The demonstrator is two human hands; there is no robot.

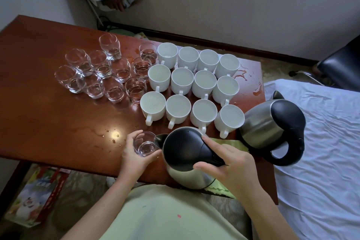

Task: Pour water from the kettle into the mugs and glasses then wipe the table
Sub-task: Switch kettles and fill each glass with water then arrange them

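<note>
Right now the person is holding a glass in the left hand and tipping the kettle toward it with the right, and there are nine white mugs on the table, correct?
Nearly. The head view shows twelve white mugs, in three rows of four, not nine. The rest holds: the left hand holds a glass and the right hand tips the kettle toward it.

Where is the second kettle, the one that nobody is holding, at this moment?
In the head view, the second kettle stands at the table's right edge, just right of the nearest row of white mugs and beside the bed.
</note>
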